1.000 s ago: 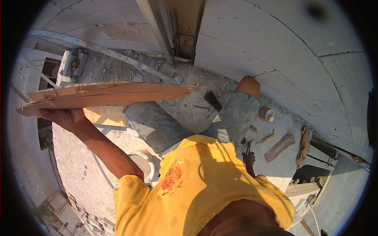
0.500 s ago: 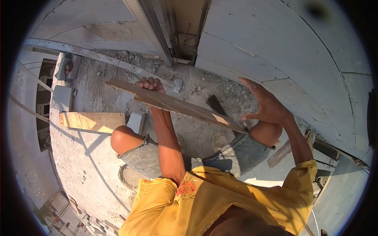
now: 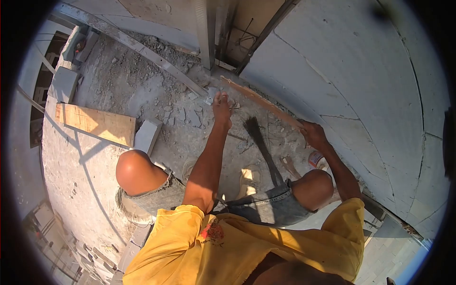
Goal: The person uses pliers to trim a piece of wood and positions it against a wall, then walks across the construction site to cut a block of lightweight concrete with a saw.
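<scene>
My right hand (image 3: 313, 135) is closed around the near end of a narrow wooden board (image 3: 266, 103). The board slants away toward the foot of the block wall, its far end by the gap in the wall. My left hand (image 3: 222, 110) reaches forward over the rubble, holding nothing, its fingers loosely bent and apart. Close to it, a small pale lump (image 3: 210, 96) sits at the end of a long metal bar (image 3: 142, 50). A dark broom (image 3: 259, 140) lies between my hands, bristles pointing away from me.
The pale block wall (image 3: 361, 71) rises on the right. A tub with a red and white label (image 3: 315, 158) stands by my right knee. To the left lie a wide wooden plank (image 3: 97, 124) and grey blocks (image 3: 148, 135). Gravel (image 3: 142, 85) covers the floor ahead.
My left hand has let go of the board and my right hand, open before, now grips its near end. The board has swung away from me, toward the right wall.
</scene>
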Action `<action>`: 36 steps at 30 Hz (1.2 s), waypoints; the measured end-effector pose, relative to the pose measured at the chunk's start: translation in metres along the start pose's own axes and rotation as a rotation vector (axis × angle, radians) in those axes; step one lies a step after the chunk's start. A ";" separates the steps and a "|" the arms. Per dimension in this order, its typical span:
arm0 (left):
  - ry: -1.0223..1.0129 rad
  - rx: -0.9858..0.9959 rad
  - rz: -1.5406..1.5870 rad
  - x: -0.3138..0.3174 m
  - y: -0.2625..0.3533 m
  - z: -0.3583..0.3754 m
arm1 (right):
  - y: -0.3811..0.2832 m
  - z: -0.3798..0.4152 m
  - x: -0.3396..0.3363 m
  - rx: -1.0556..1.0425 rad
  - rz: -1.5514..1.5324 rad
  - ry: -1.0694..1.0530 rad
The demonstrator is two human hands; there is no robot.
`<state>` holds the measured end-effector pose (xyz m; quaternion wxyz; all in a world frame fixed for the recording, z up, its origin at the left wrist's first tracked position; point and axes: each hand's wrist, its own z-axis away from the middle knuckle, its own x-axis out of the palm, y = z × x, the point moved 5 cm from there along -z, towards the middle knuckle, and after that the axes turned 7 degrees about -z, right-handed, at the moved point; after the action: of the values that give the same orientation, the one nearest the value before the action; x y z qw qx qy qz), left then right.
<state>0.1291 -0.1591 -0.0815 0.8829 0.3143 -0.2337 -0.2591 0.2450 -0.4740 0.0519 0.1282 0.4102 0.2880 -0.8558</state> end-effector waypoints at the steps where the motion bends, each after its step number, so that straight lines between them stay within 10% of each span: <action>1: -0.024 -0.033 -0.013 -0.001 0.001 0.004 | 0.007 -0.002 0.005 0.010 0.011 0.026; 11: -0.367 -0.115 -0.220 0.047 0.031 0.000 | 0.026 -0.060 0.042 0.072 0.105 0.148; 36: -0.303 -0.044 -0.094 0.050 0.057 -0.019 | -0.023 -0.138 0.059 -0.015 0.005 0.139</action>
<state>0.1955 -0.1425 -0.0440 0.8312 0.2627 -0.3435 -0.3496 0.2838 -0.3717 -0.0538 0.1130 0.4686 0.3014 -0.8227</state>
